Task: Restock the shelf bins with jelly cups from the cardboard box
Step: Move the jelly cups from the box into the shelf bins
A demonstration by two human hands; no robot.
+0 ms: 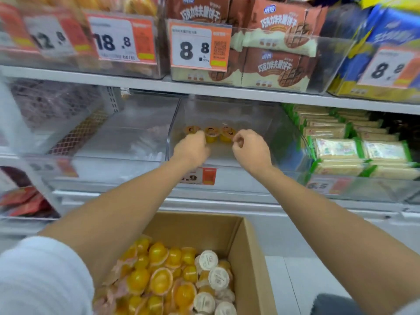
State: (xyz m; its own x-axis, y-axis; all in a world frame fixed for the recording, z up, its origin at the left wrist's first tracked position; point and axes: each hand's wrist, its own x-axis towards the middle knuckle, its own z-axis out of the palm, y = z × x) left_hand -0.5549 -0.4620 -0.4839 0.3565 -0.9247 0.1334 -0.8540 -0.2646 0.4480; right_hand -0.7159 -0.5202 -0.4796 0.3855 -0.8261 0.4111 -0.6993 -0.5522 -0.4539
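While in bin, jelly cups between both grips.

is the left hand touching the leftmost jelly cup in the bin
Cannot tell. In the head view the left hand overlaps the leftmost jelly cup inside the clear bin, fingertips at its edge, but motion blur hides any contact or gap.

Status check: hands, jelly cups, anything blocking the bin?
Both hands in the clear bin: left hand and right hand at a row of three jelly cups. Grip unclear. Cardboard box below well stocked. Nothing blocking.
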